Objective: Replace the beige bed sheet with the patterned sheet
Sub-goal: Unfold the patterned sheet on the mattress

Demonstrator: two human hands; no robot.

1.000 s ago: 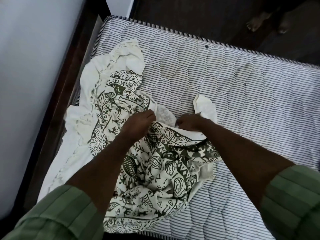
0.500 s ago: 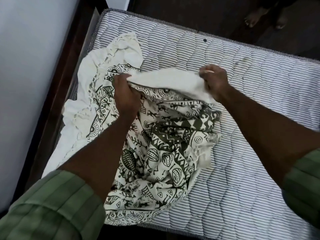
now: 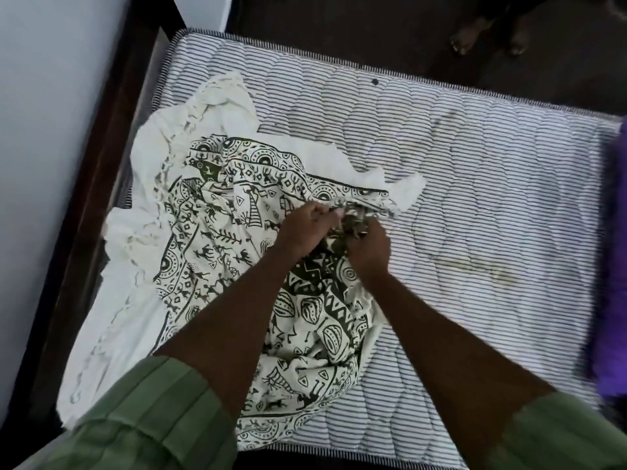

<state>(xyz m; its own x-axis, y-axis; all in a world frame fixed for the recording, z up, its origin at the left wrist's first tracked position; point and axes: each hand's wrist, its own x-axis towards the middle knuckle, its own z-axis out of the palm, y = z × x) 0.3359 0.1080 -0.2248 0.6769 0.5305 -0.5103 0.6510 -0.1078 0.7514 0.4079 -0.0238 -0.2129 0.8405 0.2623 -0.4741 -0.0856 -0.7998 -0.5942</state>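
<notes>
Because it lies bunched on the left half of the bare mattress, the patterned sheet looks light, soft and limp. The left hand and right hand, close together, each clutch a fold; its plain hem offers the better hold.

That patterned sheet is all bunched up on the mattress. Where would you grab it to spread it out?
Probably the plain white edge of the patterned sheet, which lies flat on the bare striped mattress. Come from the far right side: that border is loose and exposed, while the middle, where the left hand and right hand grip, is crumpled.
</notes>
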